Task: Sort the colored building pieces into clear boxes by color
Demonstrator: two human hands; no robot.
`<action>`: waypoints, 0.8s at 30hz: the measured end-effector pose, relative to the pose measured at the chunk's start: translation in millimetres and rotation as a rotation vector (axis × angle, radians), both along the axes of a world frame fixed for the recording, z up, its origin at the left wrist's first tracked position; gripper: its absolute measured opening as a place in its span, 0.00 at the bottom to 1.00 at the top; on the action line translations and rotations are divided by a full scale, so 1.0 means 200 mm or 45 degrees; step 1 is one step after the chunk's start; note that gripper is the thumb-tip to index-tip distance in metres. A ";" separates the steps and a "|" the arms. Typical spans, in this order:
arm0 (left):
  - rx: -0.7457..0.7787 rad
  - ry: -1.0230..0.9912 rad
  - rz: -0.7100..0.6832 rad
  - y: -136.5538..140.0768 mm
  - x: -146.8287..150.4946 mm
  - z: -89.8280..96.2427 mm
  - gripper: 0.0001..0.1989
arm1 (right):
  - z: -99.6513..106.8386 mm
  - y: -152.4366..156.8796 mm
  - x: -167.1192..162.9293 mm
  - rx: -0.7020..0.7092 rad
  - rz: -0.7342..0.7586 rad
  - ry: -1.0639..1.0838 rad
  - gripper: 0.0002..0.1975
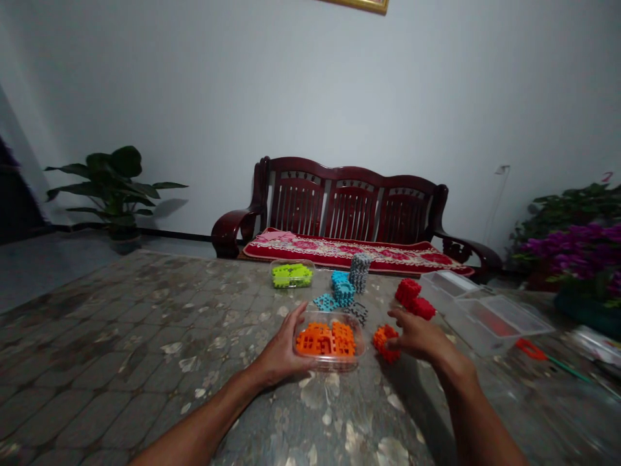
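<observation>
Lime-green interlocking plastic blocks (292, 276) fill a clear tub at the far left of the toys. Nearer, the left hand (283, 351) grips the side of a second clear plastic tub (334, 366), which rests on the patterned tablecloth (242, 304) and holds orange blocks (323, 341). Behind it are blue blocks (342, 288) and a tall grey column of blocks (359, 272). Just right of the tub sits a loose orange stack (384, 343), with the right hand (414, 334) over it, thumb and fingers parted. Red blocks (415, 299) stand just beyond that hand.

The loose stack could scatter if pinched unevenly, the red blocks could be knocked by the knuckles, and the tub could tip if the left hand pulled on its wall.

Whether the right fingertips touch the orange stack is unclear. Articles at the right edge are blurred, and a gilt picture frame (369, 6) is cut off above.
</observation>
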State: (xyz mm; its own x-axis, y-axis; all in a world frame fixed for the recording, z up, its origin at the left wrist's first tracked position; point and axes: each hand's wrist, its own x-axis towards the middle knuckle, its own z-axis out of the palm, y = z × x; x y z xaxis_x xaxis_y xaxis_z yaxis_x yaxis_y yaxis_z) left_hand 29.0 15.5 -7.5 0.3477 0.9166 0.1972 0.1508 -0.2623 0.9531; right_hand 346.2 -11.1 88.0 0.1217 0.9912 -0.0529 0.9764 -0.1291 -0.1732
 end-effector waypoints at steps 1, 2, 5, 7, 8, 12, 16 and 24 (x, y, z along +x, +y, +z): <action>0.001 0.012 0.003 0.00 0.00 0.00 0.63 | 0.00 0.00 -0.01 -0.031 -0.003 -0.017 0.33; -0.002 0.018 0.005 0.00 0.00 0.00 0.63 | 0.00 0.00 -0.02 -0.060 -0.009 -0.036 0.33; -0.018 0.008 0.002 0.00 0.00 0.00 0.63 | 0.00 0.00 -0.04 -0.094 -0.027 -0.105 0.30; -0.023 -0.003 0.000 0.00 0.00 0.00 0.63 | -0.01 0.00 -0.04 -0.087 -0.036 -0.144 0.28; -0.023 -0.006 0.000 0.00 0.00 0.00 0.63 | -0.01 0.00 -0.05 -0.082 -0.040 -0.158 0.27; -0.031 -0.003 0.008 -0.01 0.00 0.01 0.63 | -0.01 0.00 -0.05 -0.079 -0.030 -0.189 0.24; 0.006 0.018 0.003 -0.01 0.00 0.01 0.61 | 0.03 -0.02 -0.06 -0.021 -0.021 -0.210 0.22; 0.033 0.019 -0.011 -0.01 0.00 0.01 0.60 | 0.11 -0.07 -0.29 0.266 0.486 0.110 0.24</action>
State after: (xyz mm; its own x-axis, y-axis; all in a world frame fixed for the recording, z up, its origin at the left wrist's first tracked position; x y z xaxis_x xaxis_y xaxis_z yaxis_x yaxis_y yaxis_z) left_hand 28.9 13.0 -5.4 0.3585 0.9083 0.2156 0.1624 -0.2881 0.9437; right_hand 287.8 -25.2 109.1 -0.2513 0.9547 0.1593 0.9280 0.2845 -0.2405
